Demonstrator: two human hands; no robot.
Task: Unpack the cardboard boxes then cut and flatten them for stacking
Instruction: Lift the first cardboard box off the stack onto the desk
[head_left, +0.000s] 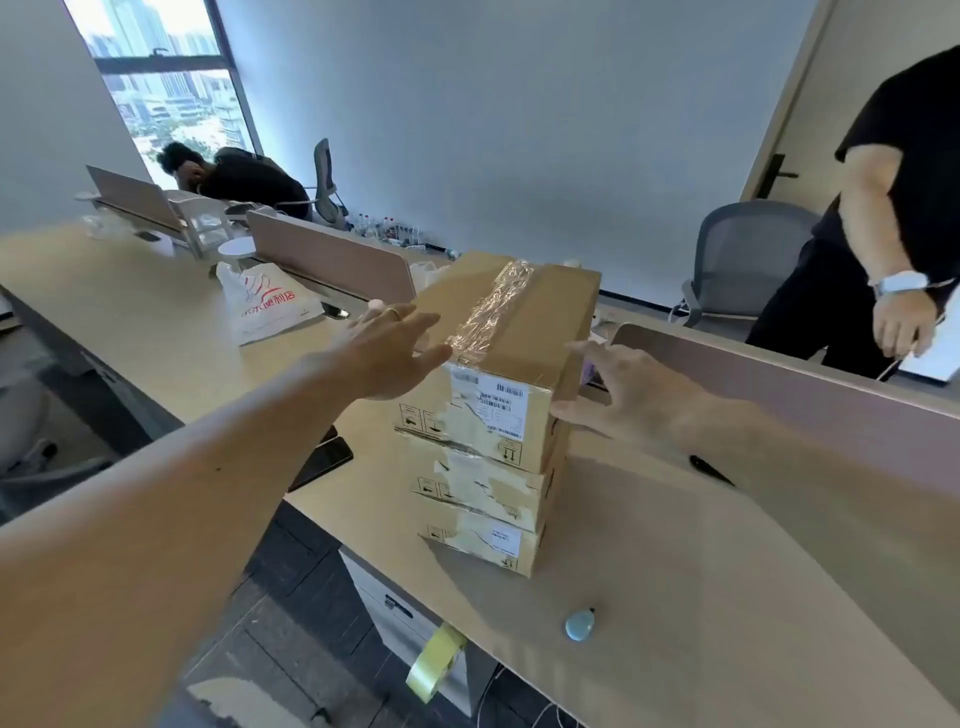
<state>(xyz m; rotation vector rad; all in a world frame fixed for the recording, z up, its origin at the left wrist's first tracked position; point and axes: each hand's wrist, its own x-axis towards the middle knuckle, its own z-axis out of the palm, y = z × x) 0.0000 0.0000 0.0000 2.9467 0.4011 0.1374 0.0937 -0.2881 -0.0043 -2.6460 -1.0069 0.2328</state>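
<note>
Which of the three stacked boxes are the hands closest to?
The top box, with clear tape along its lid; the left hand and right hand are at its sides, above the middle box and bottom box.

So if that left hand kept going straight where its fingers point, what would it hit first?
Probably the top cardboard box: the left hand points at its taped upper left edge and looks nearly touching, though depth is unclear.

Cannot read the print on the label (493, 400) of the top box (519, 312): too small, blurred. See only part of the phone (324, 457) at the left edge of the surface (675, 545), behind the left forearm. Cannot tell whether the left hand (387, 348) touches the box.
</note>
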